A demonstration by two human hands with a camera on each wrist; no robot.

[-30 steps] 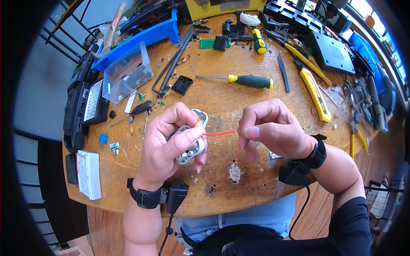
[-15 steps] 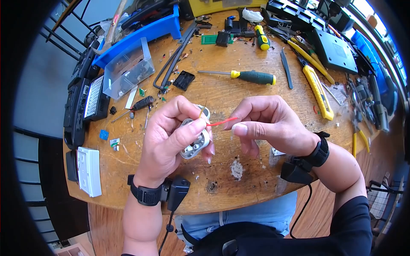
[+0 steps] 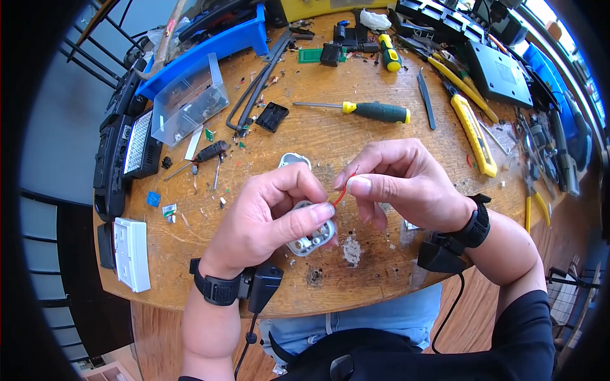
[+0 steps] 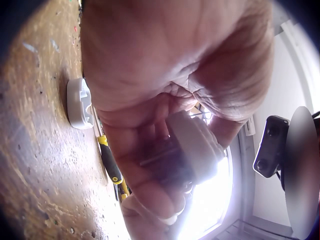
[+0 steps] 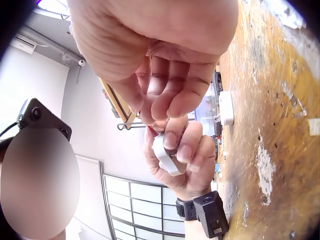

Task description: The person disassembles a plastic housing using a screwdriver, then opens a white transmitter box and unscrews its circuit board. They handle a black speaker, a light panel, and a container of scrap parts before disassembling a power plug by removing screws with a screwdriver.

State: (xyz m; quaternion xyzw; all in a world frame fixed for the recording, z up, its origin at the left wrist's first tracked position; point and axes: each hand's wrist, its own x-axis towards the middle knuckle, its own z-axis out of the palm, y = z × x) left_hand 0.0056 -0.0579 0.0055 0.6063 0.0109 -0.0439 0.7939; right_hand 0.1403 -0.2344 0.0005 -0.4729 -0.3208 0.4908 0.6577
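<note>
My left hand (image 3: 270,222) holds a small grey-white housing (image 3: 311,241) with metal parts inside, thumb across its top edge. In the left wrist view the housing (image 4: 192,145) sits in the curled fingers, partly blurred. A short red wire (image 3: 342,195) rises from beside the left thumb. My right hand (image 3: 406,184) pinches the wire's upper part between thumb and forefinger; bare strands show above them. A matching white cover (image 3: 295,160) lies on the table beyond the left hand, and the left wrist view shows this cover (image 4: 79,104) too.
A green-yellow screwdriver (image 3: 381,112) lies across the table beyond the hands. Black tweezers (image 3: 426,101) and a yellow cutter (image 3: 473,136) are at the right. A white socket panel (image 3: 131,254), a clear bin (image 3: 190,105) and a small dark screwdriver (image 3: 211,151) are at the left.
The left hand has moved right and slightly down with the housing, nearer the right hand. The white cover now lies apart on the table. The red wire has bent upward.
</note>
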